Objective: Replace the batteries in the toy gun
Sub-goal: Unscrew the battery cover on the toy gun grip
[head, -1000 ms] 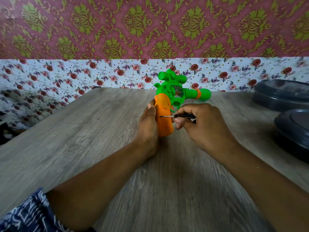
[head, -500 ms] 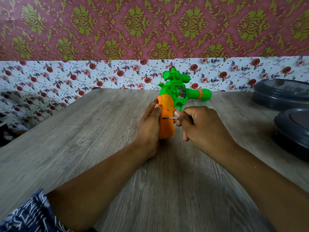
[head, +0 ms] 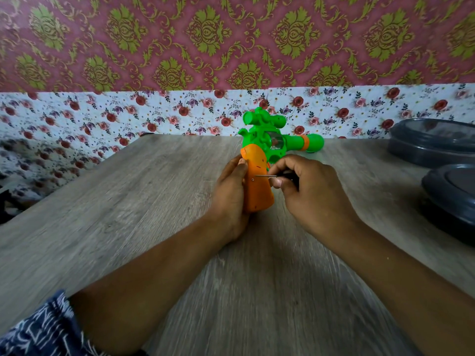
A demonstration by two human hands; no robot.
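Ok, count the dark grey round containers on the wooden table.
2, both at the right edge: one dark grey round container at the back near the wall, the other nearer, cut off by the frame. More may lie beyond view.

Both forearms bare — no watch-strap or ring showing on the hands; at the left elbow, a navy sleeve [head: 38, 330] with white line print.

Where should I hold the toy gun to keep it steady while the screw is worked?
Grip the orange handle of the toy gun from its left, as the left hand does. The handle stands upright, and that side leaves the screw face open to the screwdriver.
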